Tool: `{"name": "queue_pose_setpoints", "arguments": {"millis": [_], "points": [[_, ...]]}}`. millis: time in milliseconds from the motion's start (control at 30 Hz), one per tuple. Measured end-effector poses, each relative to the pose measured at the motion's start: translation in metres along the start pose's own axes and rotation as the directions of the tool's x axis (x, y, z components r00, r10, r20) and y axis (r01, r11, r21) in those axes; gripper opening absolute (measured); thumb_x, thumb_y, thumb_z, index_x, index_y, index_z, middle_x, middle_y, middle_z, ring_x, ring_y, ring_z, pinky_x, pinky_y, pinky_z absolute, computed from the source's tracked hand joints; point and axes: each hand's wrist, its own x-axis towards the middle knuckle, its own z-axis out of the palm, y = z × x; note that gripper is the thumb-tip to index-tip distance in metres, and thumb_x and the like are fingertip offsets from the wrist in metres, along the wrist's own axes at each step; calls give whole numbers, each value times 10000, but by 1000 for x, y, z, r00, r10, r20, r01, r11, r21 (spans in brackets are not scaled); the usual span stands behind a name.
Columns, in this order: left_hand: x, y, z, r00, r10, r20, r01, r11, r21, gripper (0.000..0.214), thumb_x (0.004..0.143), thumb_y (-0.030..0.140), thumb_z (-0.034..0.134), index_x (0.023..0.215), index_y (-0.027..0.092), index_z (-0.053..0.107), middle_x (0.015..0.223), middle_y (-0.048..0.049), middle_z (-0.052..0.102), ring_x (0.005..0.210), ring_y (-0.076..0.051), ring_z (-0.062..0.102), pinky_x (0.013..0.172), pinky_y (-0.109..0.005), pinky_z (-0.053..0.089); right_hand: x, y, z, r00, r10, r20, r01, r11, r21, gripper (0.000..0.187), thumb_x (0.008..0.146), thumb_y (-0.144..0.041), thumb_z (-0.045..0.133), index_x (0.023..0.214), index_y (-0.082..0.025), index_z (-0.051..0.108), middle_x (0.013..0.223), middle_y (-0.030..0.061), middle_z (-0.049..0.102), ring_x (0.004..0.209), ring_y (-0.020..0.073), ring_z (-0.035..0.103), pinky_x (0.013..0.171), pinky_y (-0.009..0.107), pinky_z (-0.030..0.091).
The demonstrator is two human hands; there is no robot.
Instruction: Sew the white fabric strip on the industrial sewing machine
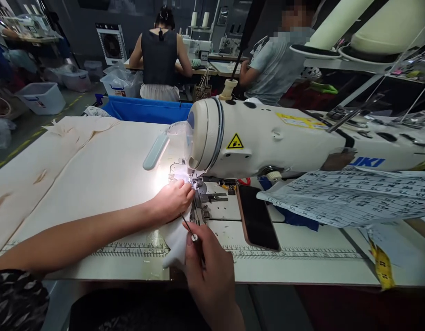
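Under the lit needle area of the sewing machine point(247, 138), my left hand point(174, 201) is closed, its fingertips pressed on white fabric point(178, 243) beside the presser foot. The cloth runs down from there toward the table's front edge, passing behind my right hand point(210, 271). Between the thumb and fingers of that right hand is a thin-shafted awl point(187, 225), its slender tip pointing up and left, close to my left wrist. Most of its dark handle is hidden in the grip. My left fingers cover the part of the fabric at the needle.
A phone point(258, 216) lies right of the needle plate. Written sheets point(353, 195) hang over the machine's front, near a yellow tape measure point(382, 264). Pale fabric point(36, 170) covers the table's left side. Behind stands a blue bin point(146, 109); two people sit beyond it.
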Motion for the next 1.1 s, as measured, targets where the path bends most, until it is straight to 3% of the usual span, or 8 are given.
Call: {"name": "queue_pose_setpoints", "arguments": {"millis": [100, 200, 300, 433, 600, 1100], "points": [[2, -2, 3, 989, -133, -64, 124, 984, -131, 146, 938, 131, 480, 951, 142, 625, 1011, -113, 648, 934, -245, 595, 726, -318, 516, -10, 2, 0, 1000, -22, 8, 23, 998, -57, 271, 1000, -188, 404, 1211, -226, 571, 969, 8, 704, 855, 135, 699, 737, 213, 540], [-1, -9, 10, 947, -283, -150, 205, 896, -394, 147, 912, 122, 487, 885, 177, 620, 988, -70, 666, 924, -213, 610, 779, -309, 525, -18, 11, -7, 999, 27, 18, -24, 986, -163, 234, 1030, -216, 400, 1180, -215, 580, 998, 24, 742, 861, 151, 728, 710, 216, 553], [-5, -14, 15, 923, -341, -180, 158, 760, -630, 155, 894, 153, 501, 799, 192, 618, 907, -47, 667, 877, -194, 622, 804, -306, 526, -19, 25, -12, 995, 94, -31, -99, 942, -320, 232, 1050, -273, 407, 1152, -172, 588, 952, 45, 767, 781, 173, 752, 603, 219, 547], [-6, -16, 15, 921, -355, -160, 85, 584, -807, 192, 911, 259, 492, 795, 193, 630, 897, -49, 659, 870, -204, 623, 828, -336, 526, -8, 39, -8, 997, 64, -46, -78, 871, -485, 268, 1037, -246, 374, 1082, -136, 615, 807, 29, 760, 555, 167, 711, 439, 244, 464], [-4, -17, 13, 908, -407, -100, 136, 512, -848, 185, 894, 299, 510, 782, 185, 602, 909, -59, 649, 912, -222, 615, 883, -372, 512, 2, 44, 4, 994, -14, -110, -46, 853, -519, 307, 1014, -201, 366, 1026, -136, 666, 830, 34, 771, 598, 159, 719, 492, 242, 457], [-3, -16, 11, 903, -426, -54, 184, 496, -849, 178, 872, 318, 521, 774, 187, 592, 932, -72, 665, 947, -242, 624, 913, -390, 519, 1, 51, 10, 993, 31, -115, -84, 868, -490, 301, 1011, -217, 388, 1078, -157, 675, 903, 31, 784, 661, 151, 730, 532, 238, 463]]}}
